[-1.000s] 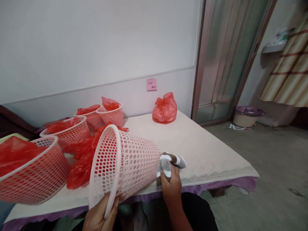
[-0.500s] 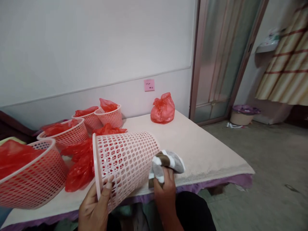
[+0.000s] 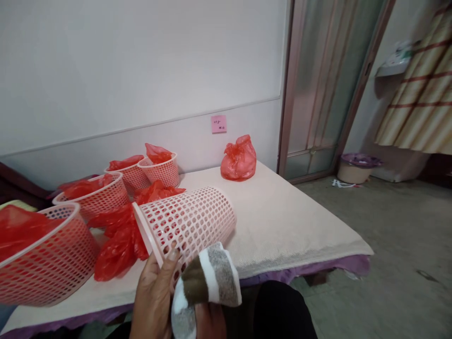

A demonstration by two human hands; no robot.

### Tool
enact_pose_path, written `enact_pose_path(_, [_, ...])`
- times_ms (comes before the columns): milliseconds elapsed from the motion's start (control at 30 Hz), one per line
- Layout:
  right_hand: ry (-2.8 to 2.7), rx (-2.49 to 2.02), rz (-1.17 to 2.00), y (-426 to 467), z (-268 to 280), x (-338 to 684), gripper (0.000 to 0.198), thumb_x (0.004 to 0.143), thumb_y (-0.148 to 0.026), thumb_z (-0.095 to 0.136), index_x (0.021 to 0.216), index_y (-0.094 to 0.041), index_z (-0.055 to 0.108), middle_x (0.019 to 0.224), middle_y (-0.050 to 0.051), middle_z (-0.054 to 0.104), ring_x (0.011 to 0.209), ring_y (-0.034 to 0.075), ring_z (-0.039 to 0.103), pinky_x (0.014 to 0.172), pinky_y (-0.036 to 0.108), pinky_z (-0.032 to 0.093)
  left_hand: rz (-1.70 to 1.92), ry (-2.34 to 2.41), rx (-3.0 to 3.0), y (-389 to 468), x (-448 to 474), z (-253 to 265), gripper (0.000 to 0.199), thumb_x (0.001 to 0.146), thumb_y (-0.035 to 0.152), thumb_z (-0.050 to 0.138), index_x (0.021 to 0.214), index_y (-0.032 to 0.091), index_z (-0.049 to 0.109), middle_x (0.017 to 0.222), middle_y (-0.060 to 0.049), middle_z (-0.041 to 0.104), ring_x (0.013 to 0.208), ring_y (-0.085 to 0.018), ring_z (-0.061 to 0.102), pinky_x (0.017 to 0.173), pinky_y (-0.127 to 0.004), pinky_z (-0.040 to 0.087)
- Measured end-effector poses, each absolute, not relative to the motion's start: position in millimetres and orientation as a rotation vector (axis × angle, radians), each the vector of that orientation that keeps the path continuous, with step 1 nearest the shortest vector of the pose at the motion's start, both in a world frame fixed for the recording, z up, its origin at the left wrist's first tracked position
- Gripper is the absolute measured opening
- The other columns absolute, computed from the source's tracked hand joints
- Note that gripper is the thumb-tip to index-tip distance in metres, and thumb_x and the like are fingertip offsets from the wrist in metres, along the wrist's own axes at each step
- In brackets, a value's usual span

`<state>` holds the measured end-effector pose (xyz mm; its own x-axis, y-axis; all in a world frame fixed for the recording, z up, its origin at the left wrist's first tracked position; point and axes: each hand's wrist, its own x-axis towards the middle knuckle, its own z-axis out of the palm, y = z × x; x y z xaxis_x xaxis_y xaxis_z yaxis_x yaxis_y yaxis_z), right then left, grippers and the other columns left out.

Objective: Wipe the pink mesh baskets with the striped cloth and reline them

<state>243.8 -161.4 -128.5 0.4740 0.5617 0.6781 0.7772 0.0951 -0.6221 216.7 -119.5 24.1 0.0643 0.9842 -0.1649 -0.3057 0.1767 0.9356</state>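
Observation:
A pink perforated plastic basket (image 3: 197, 212) lies tilted on its side above the bed's near edge, its rim toward the left. My left hand (image 3: 155, 287) grips that rim, thumb outside and the other fingers partly hidden behind the wall. In my right hand (image 3: 211, 320) is a striped cloth (image 3: 212, 278) in grey, white and brown, which covers most of the fingers. The cloth is close to the basket's near lower side; whether it touches is hard to tell. Behind the rim lie crumpled red plastic bags (image 3: 118, 249).
Several pink baskets with red bags, one of them a large basket (image 3: 45, 263), stand on the left. A filled red bag (image 3: 239, 159) sits by the wall under a pink note (image 3: 219, 124). The bed (image 3: 289, 226) ends at the right; a bin (image 3: 356, 168) stands on the floor.
My right hand has brought the cloth from the basket's base down and left toward my left hand. The basket has turned, its rim end lower and its base slightly raised.

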Motion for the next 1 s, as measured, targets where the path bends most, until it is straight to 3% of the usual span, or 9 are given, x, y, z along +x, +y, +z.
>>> enact_pose_path(133, [-1.101, -1.463, -0.130, -161.1, -121.0, 253.2, 0.058, 0.069, -0.021, 0.060, 0.127, -0.024, 0.059, 0.106, 0.014, 0.069, 0.091, 0.032, 0.069, 0.071, 0.038, 0.060, 1.098, 0.919, 0.930, -118.7, 223.9, 14.3, 0.040, 0.072, 0.035, 0.077, 0.105, 0.020, 0.059, 0.095, -0.002, 0.072, 0.081, -0.019, 0.070, 0.070, -0.026, 0.056])
enact_pose_path(333, [-0.965, -1.321, -0.139, -159.4, -98.2, 266.1, 0.046, 0.074, -0.019, 0.055, 0.119, -0.022, 0.060, 0.093, 0.010, 0.069, 0.082, 0.026, 0.069, 0.072, 0.037, 0.058, 0.967, 0.857, 1.157, -118.6, 218.2, 0.6, 0.041, 0.076, 0.039, 0.073, 0.111, 0.023, 0.059, 0.109, -0.007, 0.071, 0.094, -0.023, 0.069, 0.085, -0.035, 0.055])
enact_pose_path(500, [-0.944, -1.235, -0.003, -163.0, -65.8, 301.6, 0.033, 0.073, -0.022, 0.058, 0.105, -0.024, 0.064, 0.093, 0.006, 0.068, 0.086, 0.023, 0.067, 0.078, 0.034, 0.056, 0.771, 0.800, 1.622, -120.4, 182.5, -44.0, 0.060, 0.061, 0.044, 0.081, 0.116, 0.027, 0.065, 0.117, -0.012, 0.069, 0.111, -0.034, 0.063, 0.092, -0.046, 0.052])
enact_pose_path(633, [-0.936, -1.240, 0.106, -168.8, -52.8, 307.9, 0.025, 0.071, -0.022, 0.060, 0.095, -0.023, 0.064, 0.085, 0.004, 0.066, 0.080, 0.022, 0.065, 0.076, 0.034, 0.056, 0.722, 0.936, 1.921, -107.8, 153.6, -74.0, 0.044, 0.057, 0.041, 0.081, 0.100, 0.034, 0.075, 0.108, -0.010, 0.074, 0.108, -0.036, 0.065, 0.094, -0.046, 0.052])
enact_pose_path(833, [-1.102, -1.174, 0.162, -165.9, -55.9, 307.5, 0.036, 0.076, -0.022, 0.058, 0.112, -0.025, 0.062, 0.105, 0.005, 0.066, 0.100, 0.024, 0.063, 0.085, 0.035, 0.053, 0.847, 0.869, 2.061, -95.4, 132.7, -69.0, 0.032, 0.076, 0.033, 0.067, 0.108, 0.035, 0.074, 0.113, -0.006, 0.074, 0.113, -0.032, 0.064, 0.103, -0.041, 0.046])
enact_pose_path(1000, [-0.994, -1.374, 0.034, -137.9, -93.3, 345.8, 0.036, 0.076, -0.020, 0.056, 0.111, -0.020, 0.061, 0.100, 0.008, 0.061, 0.095, 0.024, 0.061, 0.078, 0.036, 0.052, 0.996, 1.151, 1.871, -106.0, 129.1, -52.5, 0.023, 0.076, 0.042, 0.068, 0.094, 0.032, 0.079, 0.102, -0.006, 0.077, 0.101, -0.030, 0.070, 0.098, -0.039, 0.051])
